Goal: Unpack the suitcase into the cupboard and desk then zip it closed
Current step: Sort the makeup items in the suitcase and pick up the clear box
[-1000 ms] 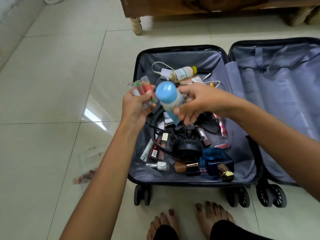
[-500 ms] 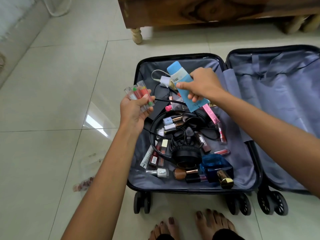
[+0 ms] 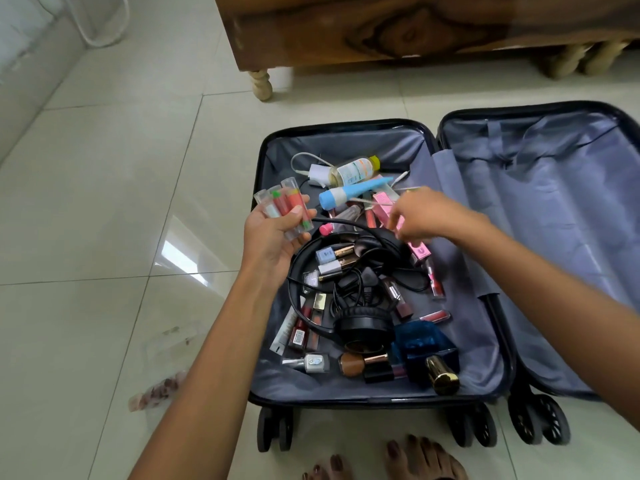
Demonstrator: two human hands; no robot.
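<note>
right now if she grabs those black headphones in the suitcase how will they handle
The black headphones probably lift as one stiff band with padded cups, fairly light. Their black cable looks floppy and loops among the nail polish bottles, so it may snag and drag them along. A lip gloss tube lying across the band could slide off.

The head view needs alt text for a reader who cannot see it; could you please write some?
A left hand holds clear lip tubes over an open suitcase of cosmetics and headphones on a tiled floor, while the right hand reaches toward a pink box.
</note>
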